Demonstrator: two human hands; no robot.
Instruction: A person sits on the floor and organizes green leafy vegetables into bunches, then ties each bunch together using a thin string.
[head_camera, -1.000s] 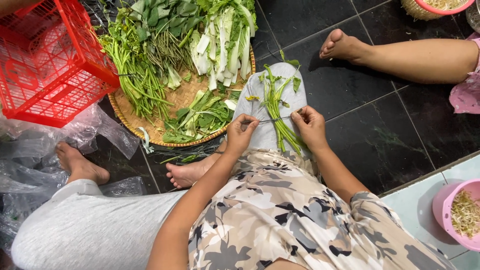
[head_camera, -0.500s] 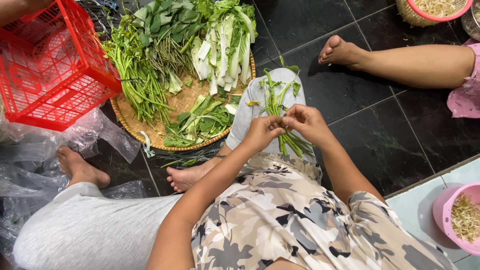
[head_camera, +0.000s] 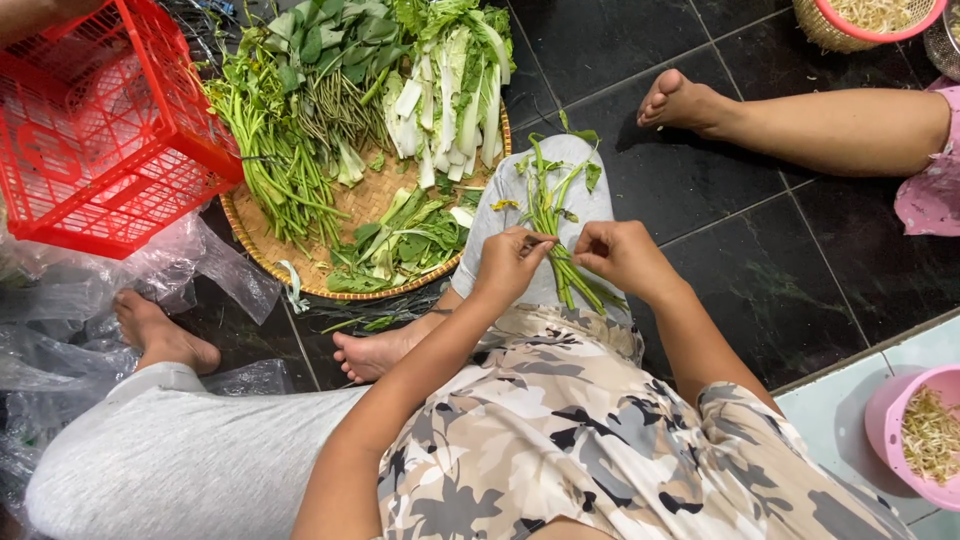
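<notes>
Crate first: a red plastic crate (head_camera: 95, 120) sits tipped at the far left, with crumpled clear plastic bags (head_camera: 90, 300) spread under and beside it on the dark tile floor (head_camera: 800, 270). Next over is a round woven tray (head_camera: 330, 280) piled with greens: long-stemmed leafy bunches (head_camera: 275, 150) on its left side, white-stalked cabbage-type leaves (head_camera: 450, 90) on the right, and loose trimmed bits nearer the front edge.

Just right of the tray, the person's raised knee in grey trousers has a small bundle of green stems (head_camera: 555, 215) lying across it. The left hand (head_camera: 510, 265) is curled mostly closed, fingertips pinching one thin stem at the near end of that bundle. The right hand (head_camera: 625, 258) is right beside it, fingers also bent in and gripping the same stems, so both hands meet over the knee.

Further right, another person's bare leg and foot (head_camera: 690, 100) stretch across the tiles. Top right there's a basket with a pink rim (head_camera: 870, 20) holding sprouts, and at the bottom right a pink bowl (head_camera: 905, 430) with more sprouts.
</notes>
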